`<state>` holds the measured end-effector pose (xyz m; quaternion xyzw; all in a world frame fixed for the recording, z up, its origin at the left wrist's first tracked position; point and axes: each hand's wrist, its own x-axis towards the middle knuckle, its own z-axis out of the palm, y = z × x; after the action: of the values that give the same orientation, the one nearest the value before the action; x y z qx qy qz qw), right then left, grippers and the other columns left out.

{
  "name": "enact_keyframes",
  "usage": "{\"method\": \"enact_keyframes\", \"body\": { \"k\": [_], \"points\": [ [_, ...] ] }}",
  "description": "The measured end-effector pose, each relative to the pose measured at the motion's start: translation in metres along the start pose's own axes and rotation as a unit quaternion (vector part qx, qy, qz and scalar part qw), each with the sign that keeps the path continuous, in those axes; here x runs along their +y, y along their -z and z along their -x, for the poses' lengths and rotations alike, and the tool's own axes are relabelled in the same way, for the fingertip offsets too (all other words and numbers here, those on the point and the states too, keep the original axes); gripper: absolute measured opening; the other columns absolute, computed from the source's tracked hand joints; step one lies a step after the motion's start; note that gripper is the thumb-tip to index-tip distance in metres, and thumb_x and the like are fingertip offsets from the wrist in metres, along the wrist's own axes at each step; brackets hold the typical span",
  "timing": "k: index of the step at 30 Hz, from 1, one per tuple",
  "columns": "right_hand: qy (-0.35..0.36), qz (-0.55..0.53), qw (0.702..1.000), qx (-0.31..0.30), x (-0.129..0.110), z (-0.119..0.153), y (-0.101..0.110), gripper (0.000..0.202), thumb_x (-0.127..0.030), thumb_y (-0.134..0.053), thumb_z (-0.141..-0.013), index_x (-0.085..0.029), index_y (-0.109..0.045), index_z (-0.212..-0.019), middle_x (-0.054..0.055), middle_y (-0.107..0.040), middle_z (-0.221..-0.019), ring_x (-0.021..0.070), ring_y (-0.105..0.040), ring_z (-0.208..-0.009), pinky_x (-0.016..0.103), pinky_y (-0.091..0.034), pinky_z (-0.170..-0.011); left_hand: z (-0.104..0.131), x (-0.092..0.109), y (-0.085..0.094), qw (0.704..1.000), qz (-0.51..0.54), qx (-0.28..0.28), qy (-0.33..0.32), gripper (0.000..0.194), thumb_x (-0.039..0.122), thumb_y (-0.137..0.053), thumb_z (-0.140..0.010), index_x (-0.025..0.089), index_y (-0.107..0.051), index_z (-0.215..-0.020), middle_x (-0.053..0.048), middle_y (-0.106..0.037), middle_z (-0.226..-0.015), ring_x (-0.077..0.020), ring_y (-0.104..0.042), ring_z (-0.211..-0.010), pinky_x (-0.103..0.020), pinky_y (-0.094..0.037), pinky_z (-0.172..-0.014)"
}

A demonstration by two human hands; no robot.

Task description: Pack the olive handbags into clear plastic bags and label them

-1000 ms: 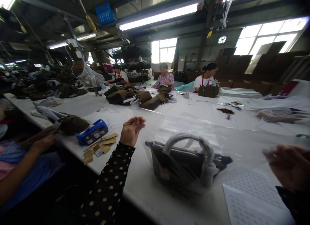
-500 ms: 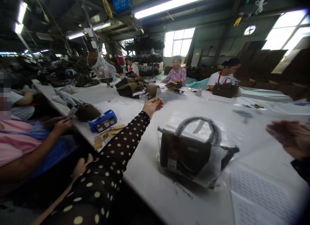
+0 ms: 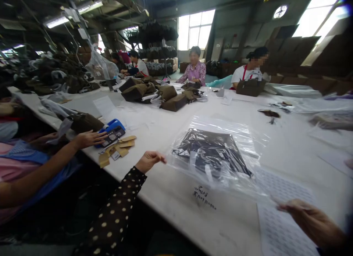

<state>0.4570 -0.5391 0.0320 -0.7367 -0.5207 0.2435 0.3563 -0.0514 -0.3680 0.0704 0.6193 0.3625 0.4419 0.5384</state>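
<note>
A dark brown handbag (image 3: 212, 145) lies under clear, shiny plastic on the white table; its handles no longer show. The clear plastic bag (image 3: 245, 191) spreads wide around it, wrinkled and glossy. At its left edge, my left hand (image 3: 151, 161) pinches the film between thumb and fingers, in a black sleeve with pale dots. My right hand (image 3: 311, 217) is closed on the near right corner of the same film, above a printed sheet (image 3: 271, 224). Handwriting (image 3: 204, 199) marks the tabletop in front of the bag.
A co-worker's hand (image 3: 89, 138) on the left touches a blue radio-like device (image 3: 114, 133) beside tan paper tags (image 3: 121, 147). Brown bags (image 3: 154, 92) are heaped farther back. Co-workers sit at the far side, one holding a brown bag (image 3: 250, 87).
The handbag stood upright with raised handles; now it lies flat beneath plastic. My left hand came nearer and took the film's left edge; my right hand moved down and gripped its right corner.
</note>
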Motion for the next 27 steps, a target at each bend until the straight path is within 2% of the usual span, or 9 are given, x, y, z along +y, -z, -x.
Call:
{"method": "enact_keyframes", "body": {
  "k": [3, 6, 9, 11, 13, 16, 20, 23, 27],
  "points": [
    [-0.032, -0.047, 0.973, -0.225, 0.025, 0.028, -0.019, 0.052, -0.070, -0.054, -0.062, -0.020, -0.070, -0.063, 0.015, -0.067, -0.076, 0.0298, -0.062, -0.087, 0.042, -0.044, -0.090, 0.035, -0.043, -0.005, 0.995, -0.021, -0.062, 0.071, 0.036, 0.048, -0.067, -0.067, 0.012, -0.069, -0.065, -0.007, -0.070, -0.065, -0.0177, -0.065, -0.066, -0.037, -0.049, -0.080],
    [-0.039, -0.053, 0.951, -0.302, 0.032, 0.048, -0.009, 0.046, -0.062, -0.059, -0.064, -0.018, -0.070, -0.072, 0.012, -0.068, -0.087, 0.0320, -0.059, -0.095, 0.044, -0.043, -0.092, 0.058, -0.062, 0.000, 0.985, -0.047, -0.114, 0.123, 0.028, 0.041, -0.070, -0.066, 0.014, -0.071, -0.071, -0.007, -0.072, -0.075, -0.0186, -0.066, -0.076, -0.036, -0.046, -0.086],
    [0.028, -0.037, 0.967, -0.250, 0.006, 0.063, 0.002, 0.054, -0.058, -0.063, -0.063, -0.020, -0.065, -0.102, 0.012, -0.062, -0.107, 0.0315, -0.056, -0.102, 0.041, -0.047, -0.087, 0.066, -0.064, 0.012, 0.976, -0.068, -0.149, 0.145, 0.027, 0.037, -0.075, -0.059, 0.015, -0.072, -0.074, -0.009, -0.071, -0.089, -0.0237, -0.062, -0.095, -0.039, -0.042, -0.092],
    [0.101, 0.011, 0.978, -0.179, -0.029, 0.075, -0.014, 0.064, -0.052, -0.064, -0.065, -0.023, -0.051, -0.121, 0.011, -0.054, -0.120, 0.0295, -0.053, -0.106, 0.040, -0.048, -0.087, 0.066, -0.060, 0.019, 0.971, -0.084, -0.170, 0.148, 0.025, 0.035, -0.076, -0.057, 0.016, -0.072, -0.073, -0.010, -0.070, -0.096, -0.0253, -0.058, -0.103, -0.040, -0.039, -0.096],
    [0.185, 0.059, 0.967, -0.165, -0.066, 0.088, -0.056, 0.079, -0.049, -0.069, -0.063, -0.022, -0.038, -0.130, 0.012, -0.048, -0.125, 0.0272, -0.053, -0.105, 0.038, -0.049, -0.086, 0.063, -0.054, 0.023, 0.966, -0.101, -0.189, 0.145, 0.023, 0.034, -0.076, -0.058, 0.016, -0.073, -0.072, -0.011, -0.068, -0.101, -0.0254, -0.057, -0.105, -0.041, -0.037, -0.097],
    [0.268, 0.135, 0.940, -0.161, -0.098, 0.104, -0.138, 0.093, -0.049, -0.078, -0.047, -0.013, -0.043, -0.126, 0.016, -0.051, -0.117, 0.0309, -0.051, -0.104, 0.042, -0.047, -0.088, 0.059, -0.046, 0.024, 0.962, -0.125, -0.208, 0.129, 0.022, 0.034, -0.075, -0.060, 0.016, -0.072, -0.073, -0.011, -0.068, -0.101, -0.0249, -0.057, -0.104, -0.041, -0.038, -0.096],
    [0.304, 0.211, 0.925, -0.084, -0.090, 0.112, -0.203, 0.024, -0.018, -0.055, -0.076, -0.015, -0.060, -0.100, 0.011, -0.058, -0.095, 0.0207, -0.058, -0.081, 0.032, -0.052, -0.072, 0.051, -0.032, 0.013, 0.965, -0.146, -0.201, 0.087, 0.023, 0.038, -0.066, -0.071, 0.016, -0.071, -0.075, -0.009, -0.068, -0.096, -0.0213, -0.057, -0.103, -0.038, -0.038, -0.096],
    [0.319, 0.206, 0.923, -0.061, -0.077, 0.117, -0.207, 0.026, -0.014, -0.038, -0.085, -0.019, -0.062, -0.095, 0.007, -0.057, -0.078, 0.0171, -0.057, -0.070, 0.029, -0.050, -0.065, 0.032, -0.015, -0.008, 0.960, -0.213, -0.182, -0.007, 0.026, 0.037, -0.053, -0.082, 0.017, -0.069, -0.080, -0.007, -0.066, -0.094, -0.0166, -0.056, -0.099, -0.032, -0.039, -0.093],
    [0.212, 0.142, 0.959, -0.121, -0.076, 0.131, -0.206, 0.029, -0.022, -0.035, -0.087, -0.017, -0.060, -0.100, 0.006, -0.062, -0.076, 0.0172, -0.061, -0.067, 0.027, -0.050, -0.062, -0.011, -0.003, -0.056, 0.895, -0.390, -0.150, -0.158, 0.025, 0.033, -0.048, -0.086, 0.020, -0.069, -0.081, -0.003, -0.063, -0.086, -0.0121, -0.056, -0.083, -0.025, -0.042, -0.080]
  ]
}}
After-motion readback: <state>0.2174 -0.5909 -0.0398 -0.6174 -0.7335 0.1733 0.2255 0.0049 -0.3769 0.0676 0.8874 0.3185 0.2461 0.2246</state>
